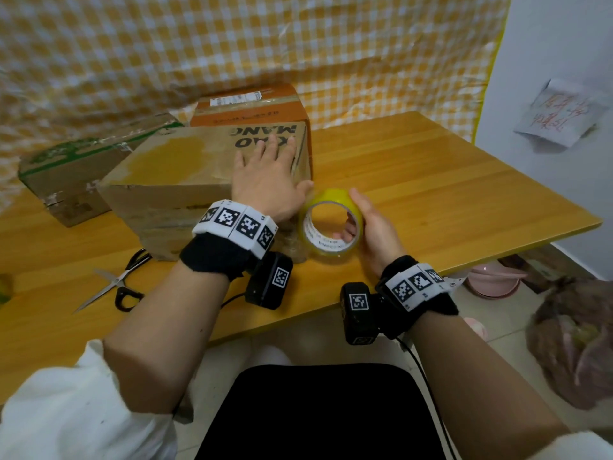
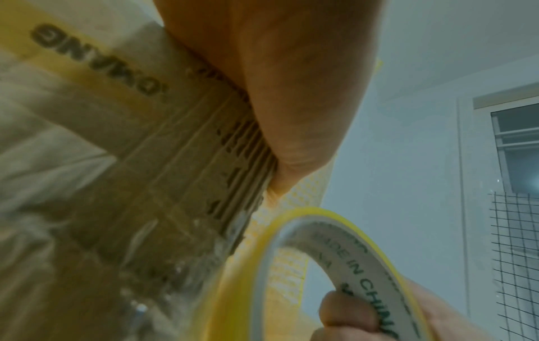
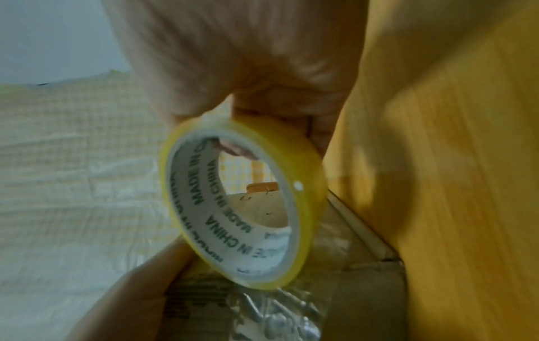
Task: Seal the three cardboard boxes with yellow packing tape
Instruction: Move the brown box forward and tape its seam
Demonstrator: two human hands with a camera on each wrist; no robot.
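A brown cardboard box [image 1: 172, 164] printed with black letters stands nearest me on the wooden table [image 1: 447, 180]; its side fills the left wrist view [image 2: 131, 184]. My left hand [image 1: 268, 167] lies flat on the box top near the right edge, fingers straight, thumb over the corner. My right hand [image 1: 368, 227] grips a roll of yellow packing tape [image 1: 328, 227] just right of the box, fingers through its white core [image 3: 248, 219]. An orange-topped box [image 1: 252, 107] stands behind, and a green-taped box [image 1: 79, 167] sits at the left.
Black-handled scissors [image 1: 116, 280] lie open on the table front left of the box. A yellow checked plastic sheet [image 1: 232, 44] hangs behind the table. Right of the table, on the floor, sit a pink basin [image 1: 494, 280] and a bag [image 1: 574, 340].
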